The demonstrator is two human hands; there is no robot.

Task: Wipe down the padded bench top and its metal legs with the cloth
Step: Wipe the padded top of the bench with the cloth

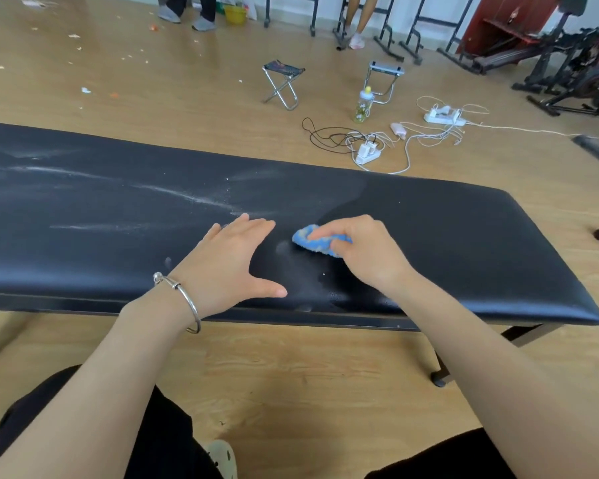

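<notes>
A long black padded bench top (464,229) runs across the view, streaked with white dust on its left and middle parts. My right hand (363,250) grips a blue fluffy cloth (313,240) and holds it against the pad near the middle. My left hand (232,264) lies flat on the pad just left of the cloth, fingers spread, a silver bangle on its wrist. A black metal leg (441,369) shows under the bench at the right, and another at the far left edge.
Beyond the bench, on the wooden floor, lie power strips with tangled cables (370,150), a bottle (363,105) and two small folding stools (282,83). Exercise machines (574,63) stand at the back right. People's legs are at the far wall. My knees are below the bench.
</notes>
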